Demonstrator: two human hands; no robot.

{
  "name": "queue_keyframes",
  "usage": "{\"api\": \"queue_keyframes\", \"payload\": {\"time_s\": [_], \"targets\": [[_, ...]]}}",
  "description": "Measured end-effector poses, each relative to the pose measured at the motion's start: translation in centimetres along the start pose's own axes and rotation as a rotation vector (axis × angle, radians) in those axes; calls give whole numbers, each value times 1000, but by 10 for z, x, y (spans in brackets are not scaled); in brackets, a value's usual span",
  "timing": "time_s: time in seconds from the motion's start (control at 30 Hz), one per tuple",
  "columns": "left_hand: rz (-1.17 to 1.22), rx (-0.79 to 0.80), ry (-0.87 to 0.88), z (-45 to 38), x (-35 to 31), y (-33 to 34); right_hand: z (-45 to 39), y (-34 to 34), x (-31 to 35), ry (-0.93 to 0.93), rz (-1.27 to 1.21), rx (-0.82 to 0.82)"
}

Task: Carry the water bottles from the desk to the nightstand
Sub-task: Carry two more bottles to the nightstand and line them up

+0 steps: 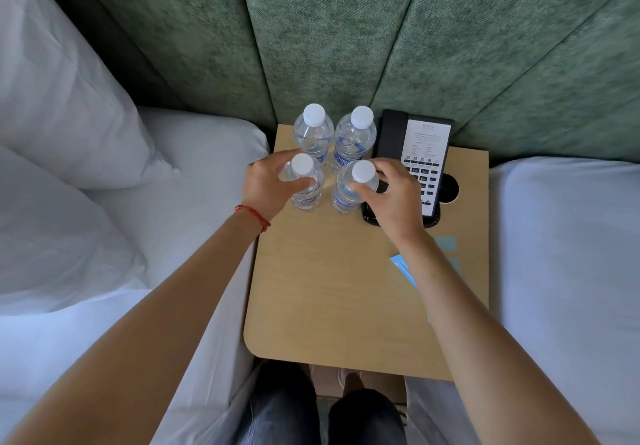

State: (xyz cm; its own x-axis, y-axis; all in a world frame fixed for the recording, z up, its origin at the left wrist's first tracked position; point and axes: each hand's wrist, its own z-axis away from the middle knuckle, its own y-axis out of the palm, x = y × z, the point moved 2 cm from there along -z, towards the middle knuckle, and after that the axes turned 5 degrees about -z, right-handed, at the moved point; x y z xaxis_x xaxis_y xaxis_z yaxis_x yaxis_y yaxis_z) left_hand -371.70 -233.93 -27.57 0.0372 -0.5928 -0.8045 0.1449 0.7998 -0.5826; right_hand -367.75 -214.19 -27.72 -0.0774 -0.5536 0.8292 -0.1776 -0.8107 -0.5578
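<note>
My left hand (268,186) grips the front-left water bottle (306,184); my right hand (394,195) seemingly grips the front-right water bottle (353,188). Both stand upright on the bench (329,288), just before two more bottles (332,136) beside the telephone (420,160).

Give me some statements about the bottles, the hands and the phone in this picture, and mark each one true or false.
1. Four bottles stand upright on the nightstand. True.
2. The left hand grips the front left bottle. True.
3. The right hand rests flat on the phone. False: it grips the front right bottle.
4. The two back bottles have no caps. False: both have white caps.
5. The phone is to the right of the bottles. True.
6. The left wrist is bare. False: it wears a red cord.
</note>
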Motion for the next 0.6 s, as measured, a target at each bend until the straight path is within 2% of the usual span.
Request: {"api": "queue_keyframes", "payload": {"time_s": [0.4,0.5,0.6], "targets": [[17,4,-60,1,-3,0,-12,-11,-1,57,-101,274],[35,11,-75,1,-1,0,-10,-10,-1,95,-117,287],[33,14,-78,0,0,0,-5,-6,0,113,-137,232]]}}
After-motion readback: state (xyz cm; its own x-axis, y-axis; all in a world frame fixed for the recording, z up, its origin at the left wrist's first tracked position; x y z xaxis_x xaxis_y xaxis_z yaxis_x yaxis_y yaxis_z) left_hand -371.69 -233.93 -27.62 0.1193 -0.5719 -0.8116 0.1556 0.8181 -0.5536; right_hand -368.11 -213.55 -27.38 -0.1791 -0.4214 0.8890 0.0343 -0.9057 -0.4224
